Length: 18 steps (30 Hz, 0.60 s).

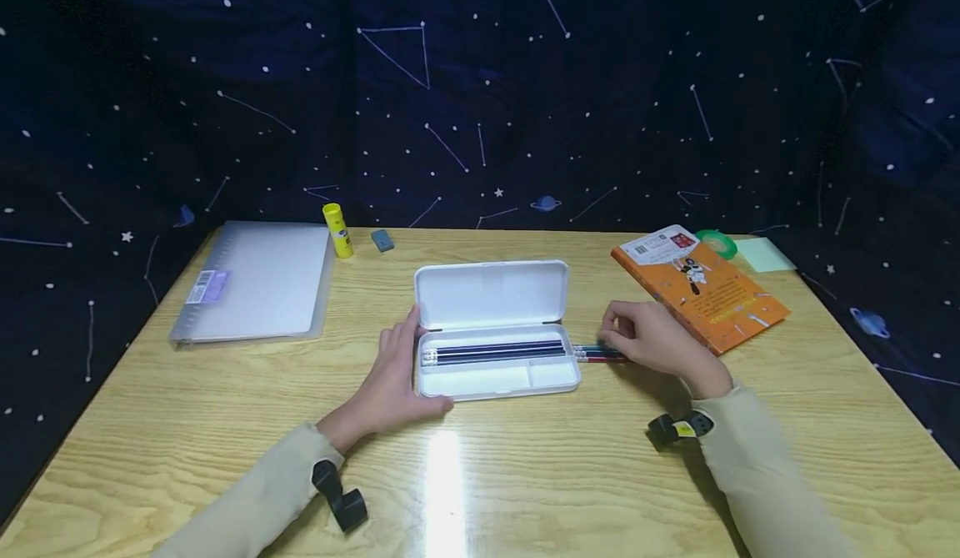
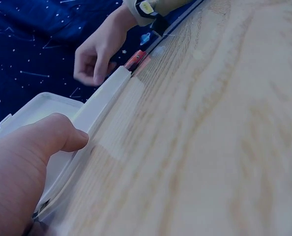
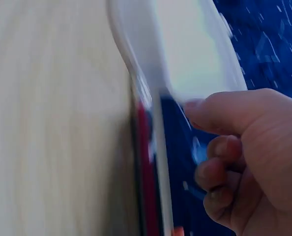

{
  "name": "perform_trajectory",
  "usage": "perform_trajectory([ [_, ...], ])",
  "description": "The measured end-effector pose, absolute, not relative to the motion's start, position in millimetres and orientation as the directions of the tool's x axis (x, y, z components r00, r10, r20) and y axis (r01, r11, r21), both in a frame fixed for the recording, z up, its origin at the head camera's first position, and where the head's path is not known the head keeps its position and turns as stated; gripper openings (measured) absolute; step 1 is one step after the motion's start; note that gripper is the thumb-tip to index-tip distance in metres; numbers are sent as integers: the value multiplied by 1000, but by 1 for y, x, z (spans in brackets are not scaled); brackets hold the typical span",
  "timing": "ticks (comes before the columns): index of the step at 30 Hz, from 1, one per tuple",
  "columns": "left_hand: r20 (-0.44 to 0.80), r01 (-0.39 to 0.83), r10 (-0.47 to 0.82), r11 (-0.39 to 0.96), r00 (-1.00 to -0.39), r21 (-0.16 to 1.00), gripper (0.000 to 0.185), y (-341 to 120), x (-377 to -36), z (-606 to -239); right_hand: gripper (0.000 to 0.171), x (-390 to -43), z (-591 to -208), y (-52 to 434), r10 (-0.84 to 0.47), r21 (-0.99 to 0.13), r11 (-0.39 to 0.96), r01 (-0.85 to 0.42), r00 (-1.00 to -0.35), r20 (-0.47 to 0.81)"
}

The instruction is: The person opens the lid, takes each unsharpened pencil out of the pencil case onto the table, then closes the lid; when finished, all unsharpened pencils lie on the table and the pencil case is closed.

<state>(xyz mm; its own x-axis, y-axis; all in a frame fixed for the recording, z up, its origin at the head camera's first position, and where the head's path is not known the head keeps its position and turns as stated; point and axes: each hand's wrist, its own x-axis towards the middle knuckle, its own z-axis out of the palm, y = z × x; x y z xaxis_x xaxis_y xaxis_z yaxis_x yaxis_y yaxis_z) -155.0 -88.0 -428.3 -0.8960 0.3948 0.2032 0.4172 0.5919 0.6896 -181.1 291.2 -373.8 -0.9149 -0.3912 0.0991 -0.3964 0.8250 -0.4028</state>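
Note:
A white pencil case [image 1: 480,387] lies with its lid [image 1: 491,295] raised at the back. Several dark striped pencils [image 1: 495,353] rest in its long compartment. My left hand [image 1: 386,383] holds the case's left end, the thumb along the front edge and the fingers at the left side and behind. Past the right end of the case, more pencils [image 1: 600,354], dark and red, lie on the table. Just above them is my right hand [image 1: 648,337], fingers loosely curled. In the right wrist view nothing shows between its thumb and fingers [image 3: 219,172].
A clear-covered ring notebook [image 1: 262,283], a yellow glue stick [image 1: 338,231] and a blue eraser [image 1: 382,241] are at the back left. An orange book [image 1: 705,291], a roll of green tape [image 1: 716,244] and pale green sticky notes [image 1: 765,254] lie at the back right.

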Motion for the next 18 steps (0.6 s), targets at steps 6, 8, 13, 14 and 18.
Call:
perform_trajectory([
  [6,201,416,396,589,-896,693,131,-89,-154,-428,4,-191,-381,244,-501,-472,743,-474,-862,78],
  [8,200,415,395,590,-896,693,131,-90,-154,-428,4,-193,-382,231,-524,-478,732,-485,-849,60],
  [13,195,410,395,590,-898,696,131,-89,-155,-428,10,-198,-382,209,-574,-452,717,-531,-817,49],
  [14,193,409,396,590,-898,696,131,-89,-155,-428,11,-199,-382,206,-582,-442,716,-541,-811,50],
  [18,187,405,395,592,-899,697,132,-88,-156,-428,11,-201,-381,196,-610,-379,719,-582,-790,56],
])
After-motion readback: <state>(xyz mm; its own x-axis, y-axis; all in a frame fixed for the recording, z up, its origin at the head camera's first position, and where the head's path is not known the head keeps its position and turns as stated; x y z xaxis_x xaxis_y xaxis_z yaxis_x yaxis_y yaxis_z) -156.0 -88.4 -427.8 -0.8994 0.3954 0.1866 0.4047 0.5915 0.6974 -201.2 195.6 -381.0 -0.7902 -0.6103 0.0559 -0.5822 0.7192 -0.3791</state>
